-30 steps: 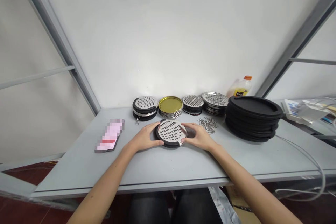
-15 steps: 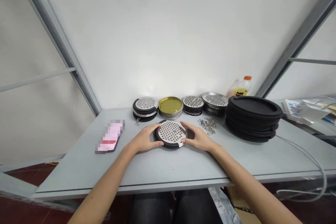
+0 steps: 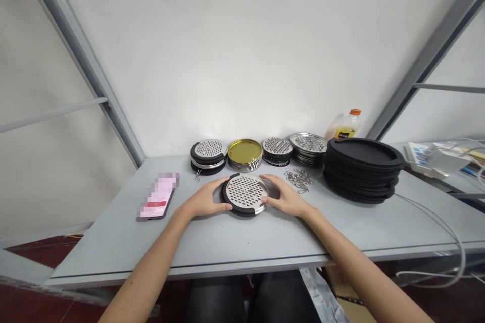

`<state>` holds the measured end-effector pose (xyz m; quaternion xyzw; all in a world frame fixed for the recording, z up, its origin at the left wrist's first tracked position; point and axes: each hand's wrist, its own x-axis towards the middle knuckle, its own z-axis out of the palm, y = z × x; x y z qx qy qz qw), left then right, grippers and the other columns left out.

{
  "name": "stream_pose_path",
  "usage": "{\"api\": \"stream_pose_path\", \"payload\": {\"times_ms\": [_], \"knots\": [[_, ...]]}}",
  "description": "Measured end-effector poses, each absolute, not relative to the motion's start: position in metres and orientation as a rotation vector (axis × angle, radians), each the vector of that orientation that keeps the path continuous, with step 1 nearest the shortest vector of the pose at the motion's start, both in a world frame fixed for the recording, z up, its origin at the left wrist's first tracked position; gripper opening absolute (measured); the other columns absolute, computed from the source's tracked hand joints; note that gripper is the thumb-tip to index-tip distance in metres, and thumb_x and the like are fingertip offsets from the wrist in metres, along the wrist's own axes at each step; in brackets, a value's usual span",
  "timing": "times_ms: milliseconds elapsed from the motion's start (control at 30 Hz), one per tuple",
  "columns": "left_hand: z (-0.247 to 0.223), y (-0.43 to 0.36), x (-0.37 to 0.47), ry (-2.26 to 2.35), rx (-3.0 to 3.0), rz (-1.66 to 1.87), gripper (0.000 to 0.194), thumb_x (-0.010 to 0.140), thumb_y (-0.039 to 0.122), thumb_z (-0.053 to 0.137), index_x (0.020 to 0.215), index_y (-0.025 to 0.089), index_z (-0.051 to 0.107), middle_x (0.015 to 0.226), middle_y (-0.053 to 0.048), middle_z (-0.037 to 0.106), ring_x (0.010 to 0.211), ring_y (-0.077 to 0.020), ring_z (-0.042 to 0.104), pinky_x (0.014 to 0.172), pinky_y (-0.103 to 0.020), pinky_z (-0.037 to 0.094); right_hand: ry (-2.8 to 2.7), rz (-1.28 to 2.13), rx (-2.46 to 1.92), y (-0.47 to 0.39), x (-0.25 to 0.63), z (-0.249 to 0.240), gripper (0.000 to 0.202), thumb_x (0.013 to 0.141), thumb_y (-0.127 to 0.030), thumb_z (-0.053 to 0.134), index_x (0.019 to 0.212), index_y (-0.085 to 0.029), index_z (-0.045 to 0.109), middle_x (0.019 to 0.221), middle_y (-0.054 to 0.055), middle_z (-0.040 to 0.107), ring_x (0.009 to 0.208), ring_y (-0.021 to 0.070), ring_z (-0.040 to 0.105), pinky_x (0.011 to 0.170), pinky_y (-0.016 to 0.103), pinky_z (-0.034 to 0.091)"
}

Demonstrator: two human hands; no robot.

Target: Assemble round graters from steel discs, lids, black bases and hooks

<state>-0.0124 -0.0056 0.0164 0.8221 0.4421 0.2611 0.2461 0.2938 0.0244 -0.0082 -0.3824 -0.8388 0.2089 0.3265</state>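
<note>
Head view: both bare hands at a round metal grater (image 3: 247,192), low at the middle of the grey worktop (image 3: 246,245), slotted face up. Black rim (image 3: 242,211) hugs its left side, running round to the near edge; bright metal edge exposed on the right.

Left hand (image 3: 204,200) at the grater's left side. Fingers (image 3: 220,180) curved round the far left, thumb set against the near left rim; spread about as wide as the grater is deep, grater between them. Right hand (image 3: 287,199) mirrors it: fingers reach the far right edge, thumb tip on the near right edge, same wide C-shaped hold. Undersides of both grips hidden.

Back row along the white wall (image 3: 242,50), left to right: black-rimmed grater pile (image 3: 209,148), small metal hook hanging at its front; stack of gold-faced plates (image 3: 245,151); stack topped by a spiky disc (image 3: 278,146); stack of silver graters (image 3: 308,143). Just in front of the last, a loose heap of metal clips (image 3: 299,180), near the right hand but apart from it.

Further right, tall stack of black rings (image 3: 364,171); behind it, orange-capped bottle (image 3: 347,126) with yellow label. Pale cable (image 3: 461,252) loops over the worktop's right end. Phone (image 3: 158,196) lies well to the left, screen pink, blurred out.
</note>
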Motion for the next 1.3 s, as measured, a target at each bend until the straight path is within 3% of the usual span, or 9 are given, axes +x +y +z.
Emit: {"api": "stream_pose_path", "payload": {"times_ms": [133, 400, 600, 833, 967, 1100, 1300], "knots": [[0.017, -0.006, -0.012, 1.196, 2.239, 0.730, 0.088, 0.069, 0.051, 0.076, 0.144, 0.024, 0.038, 0.146, -0.009, 0.045, 0.132, -0.0323, 0.043, 0.111, -0.049, 0.035, -2.346, 0.663, -0.931, 0.025, 0.294, -0.012, 0.092, 0.072, -0.055, 0.071, 0.147, -0.020, 0.032, 0.151, 0.016, 0.034, 0.141, 0.0356, 0.026, 0.113, 0.057, 0.025], [0.013, -0.005, -0.011, 1.229, 2.241, 0.719, 0.089, 0.068, 0.052, 0.076, 0.144, 0.024, 0.039, 0.146, -0.008, 0.045, 0.133, -0.0319, 0.043, 0.111, -0.048, 0.035, -2.247, 0.660, -0.939, 0.026, 0.289, -0.015, 0.098, 0.060, -0.057, 0.079, 0.141, -0.018, 0.041, 0.140, 0.018, 0.049, 0.127, 0.0348, 0.048, 0.108, 0.052, 0.036], [0.015, -0.008, -0.010, 1.220, 2.290, 0.714, 0.083, 0.071, 0.053, 0.074, 0.142, 0.025, 0.041, 0.148, -0.008, 0.042, 0.134, -0.0319, 0.041, 0.112, -0.048, 0.033, -2.269, 0.603, -0.922, 0.020, 0.284, -0.009, 0.090, 0.060, -0.057, 0.079, 0.136, -0.020, 0.048, 0.134, 0.016, 0.051, 0.124, 0.0339, 0.049, 0.106, 0.050, 0.038], [0.014, -0.010, -0.008, 1.231, 2.359, 0.615, 0.095, 0.064, 0.057, 0.078, 0.145, 0.028, 0.038, 0.155, -0.009, 0.028, 0.140, -0.0360, 0.029, 0.113, -0.053, 0.028, -2.310, 0.596, -0.920, 0.021, 0.287, -0.012, 0.092, 0.064, -0.059, 0.075, 0.141, -0.020, 0.042, 0.146, 0.019, 0.039, 0.135, 0.0359, 0.038, 0.110, 0.055, 0.031], [0.019, -0.011, -0.005, 1.201, 2.339, 0.663, 0.102, 0.062, 0.053, 0.080, 0.147, 0.025, 0.032, 0.153, -0.010, 0.033, 0.138, -0.0344, 0.033, 0.113, -0.050, 0.029, -2.342, 0.619, -0.934, 0.019, 0.289, -0.012, 0.095, 0.064, -0.058, 0.076, 0.142, -0.018, 0.040, 0.149, 0.020, 0.034, 0.138, 0.0361, 0.033, 0.111, 0.055, 0.029], [0.025, -0.012, -0.002, 1.148, 2.327, 0.727, 0.107, 0.060, 0.049, 0.083, 0.148, 0.026, 0.028, 0.148, -0.009, 0.041, 0.133, -0.0332, 0.042, 0.110, -0.046, 0.035, -2.310, 0.611, -0.932, 0.019, 0.288, -0.010, 0.090, 0.065, -0.057, 0.075, 0.140, -0.019, 0.043, 0.146, 0.019, 0.040, 0.136, 0.0356, 0.037, 0.110, 0.054, 0.031], [0.022, -0.010, -0.002, 1.197, 2.312, 0.698, 0.111, 0.057, 0.052, 0.084, 0.149, 0.025, 0.027, 0.149, -0.011, 0.040, 0.135, -0.0343, 0.039, 0.111, -0.047, 0.033, -2.279, 0.606, -0.919, 0.019, 0.286, -0.007, 0.107, 0.061, -0.059, 0.078, 0.148, -0.021, 0.029, 0.142, 0.016, 0.047, 0.129, 0.0352, 0.046, 0.106, 0.049, 0.038]]}}
